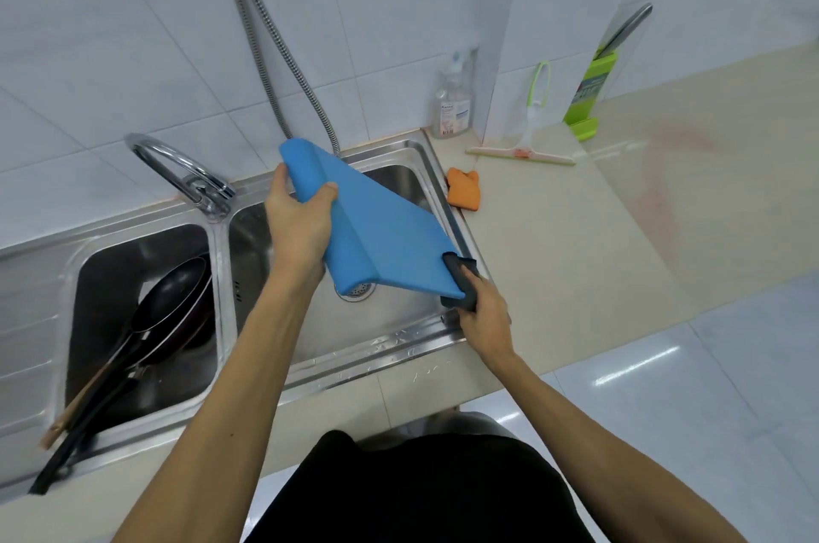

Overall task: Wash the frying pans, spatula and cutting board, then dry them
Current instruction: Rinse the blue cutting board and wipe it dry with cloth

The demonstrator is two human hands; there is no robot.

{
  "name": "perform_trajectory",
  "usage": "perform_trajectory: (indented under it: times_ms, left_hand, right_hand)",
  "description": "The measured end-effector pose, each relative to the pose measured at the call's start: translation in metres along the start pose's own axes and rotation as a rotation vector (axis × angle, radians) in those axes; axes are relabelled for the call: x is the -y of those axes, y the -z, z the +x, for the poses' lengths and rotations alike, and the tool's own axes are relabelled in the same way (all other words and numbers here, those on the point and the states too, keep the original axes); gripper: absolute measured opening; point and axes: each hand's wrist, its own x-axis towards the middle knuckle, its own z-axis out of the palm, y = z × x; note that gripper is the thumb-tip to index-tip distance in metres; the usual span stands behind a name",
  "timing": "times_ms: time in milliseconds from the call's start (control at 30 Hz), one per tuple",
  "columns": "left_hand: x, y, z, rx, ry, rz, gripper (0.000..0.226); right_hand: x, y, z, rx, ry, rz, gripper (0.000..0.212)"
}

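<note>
Two hands busy here, so you're set up okay. Your left hand [301, 228] is wrapped around the top end of the blue cutting board [390, 232], thumb on the near face and fingers behind. Your right hand [485, 312] is gripping a dark cloth [461, 281] (might be a sponge, can't tell) pinched over the board's lower right corner. The board is held tilted over the right basin of the sink [376, 349], low end above the drain [356, 289], and it's bent along a crease.

No water is running that I can see, so I'd guess you're wiping it, wash or dry I can't say. Tips: keep the board over the basin so drips go down the drain, and run the cloth along the edge and up both faces in long strokes. That fold will trap water, so flatten it a bit and get into it. Since the board flexes, back it with your left palm when you press.

Around you: the frying pans [170, 298] are stacked in the left basin with the spatula [71, 414] leaning beside their handles. The faucet [177, 170] sits just left of your left hand, so watch the board's top end near it. On the counter [598, 254] there's an orange cloth [463, 190] right beside the sink, then a soap bottle [452, 103], a squeegee [523, 143] and a green knife holder [589, 99] back by the wall.
</note>
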Motion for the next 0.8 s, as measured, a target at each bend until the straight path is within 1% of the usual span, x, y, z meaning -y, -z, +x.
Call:
perform_trajectory:
  times_ms: [67, 167, 233, 300, 367, 433, 467, 500, 533, 567, 600, 667, 700, 733, 767, 800]
  left_hand:
    - [-0.005, 0.022, 0.007, -0.039, 0.028, -0.016, 0.035]
    - [-0.004, 0.064, 0.014, 0.021, 0.149, -0.100, 0.025]
    - [0.001, 0.083, 0.014, 0.123, 0.245, -0.115, 0.023]
    - [0.008, 0.094, 0.010, 0.222, 0.311, 0.064, 0.033]
    - [0.015, 0.101, 0.008, 0.248, 0.350, 0.244, 0.052]
    - [0.020, 0.111, 0.005, 0.291, 0.387, 0.366, 0.082]
    - [0.023, 0.118, 0.003, 0.353, 0.382, 0.427, 0.098]
    - [0.024, 0.126, 0.000, 0.422, 0.360, 0.491, 0.106]
    - [0.024, 0.131, -0.003, 0.482, 0.323, 0.549, 0.103]
    - [0.020, 0.133, -0.007, 0.529, 0.281, 0.590, 0.092]
    - [0.017, 0.136, -0.010, 0.539, 0.253, 0.609, 0.082]
    - [0.013, 0.135, -0.020, 0.534, 0.176, 0.567, 0.070]
    - [0.015, 0.135, -0.025, 0.527, 0.108, 0.541, 0.070]
    - [0.019, 0.132, -0.031, 0.503, 0.034, 0.493, 0.076]
    - [0.023, 0.129, -0.037, 0.471, -0.009, 0.421, 0.082]
    - [0.030, 0.128, -0.041, 0.440, -0.007, 0.332, 0.085]
  right_hand:
    - [0.015, 0.023, -0.004, -0.066, 0.135, -0.032, 0.071]
    - [0.043, 0.070, 0.007, -0.178, 0.406, -0.149, 0.050]
    - [0.068, 0.098, 0.023, -0.144, 0.514, -0.223, 0.043]
    - [0.091, 0.121, 0.042, -0.059, 0.561, -0.261, 0.041]
    - [0.112, 0.139, 0.059, 0.068, 0.538, -0.267, 0.042]
    - [0.127, 0.153, 0.074, 0.201, 0.505, -0.211, 0.036]
    - [0.133, 0.159, 0.082, 0.250, 0.496, -0.187, 0.031]
    - [0.138, 0.163, 0.088, 0.297, 0.482, -0.168, 0.031]
    - [0.142, 0.166, 0.094, 0.345, 0.450, -0.147, 0.037]
    - [0.144, 0.169, 0.101, 0.396, 0.404, -0.120, 0.040]
    - [0.146, 0.172, 0.106, 0.454, 0.362, -0.092, 0.039]
    - [0.151, 0.172, 0.114, 0.556, 0.294, -0.038, 0.032]
    - [0.152, 0.172, 0.117, 0.586, 0.266, -0.005, 0.031]
    - [0.153, 0.171, 0.120, 0.605, 0.247, 0.028, 0.029]
    - [0.153, 0.170, 0.124, 0.611, 0.232, 0.054, 0.028]
    - [0.151, 0.169, 0.127, 0.614, 0.221, 0.076, 0.027]
